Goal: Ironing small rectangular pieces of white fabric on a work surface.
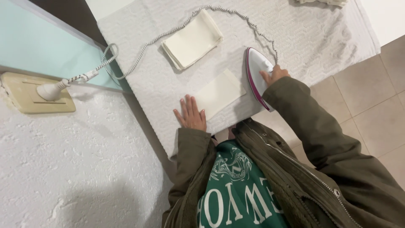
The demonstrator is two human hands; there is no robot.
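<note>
I see a big white ironing board cover (pixel 295 38) spread over the table. On it stands a white iron with a pink edge (pixel 258 76), near the right side. My right hand (pixel 273 76) is wrapped around the iron and grips it. A stack of folded cream cloths (pixel 192 40) lies further up the cover. One flat cream cloth (pixel 219 93) lies just left of the iron. My left hand (pixel 191 114) is open and flat, fingers spread, pressing down by the corner of that cloth. The iron's speckled cord (pixel 139 55) runs to a white plug (pixel 50 90) in the wall socket (pixel 25 99).
</note>
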